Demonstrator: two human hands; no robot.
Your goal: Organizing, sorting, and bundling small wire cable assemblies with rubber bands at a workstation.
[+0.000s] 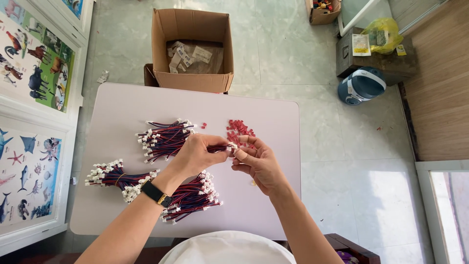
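The person's left hand [198,155] and right hand [259,164] meet just above the middle of a pale table [273,195]. The left hand, with a black watch [156,193] on its wrist, is closed around a short red-and-dark wire lead [221,147], pinching it so that the lead's white end points toward 3 o'clock. The right hand is curled, its thumb and forefinger closed on that same white connector tip [233,145], palm turned partly upward. Whether the right hand also holds a small red piece cannot be told.

At 12 o'clock from the right hand, just beside its fingertips, lies a loose heap of small red plastic pieces [239,129]; two more red pieces [203,125] lie apart from it toward 9 o'clock. At 10 o'clock from the left hand lies a bundle of wire leads [163,139] with white connectors at both ends. A second bundle [115,176] lies at 8 o'clock, near the watch, and a third bundle [193,195] lies at 6 o'clock, partly under the left forearm.

Beyond the table's far edge, at 12 o'clock, stands an open cardboard box [192,49] with plastic bags inside. On the tiled floor at 2 o'clock sits a blue and white container [361,85].
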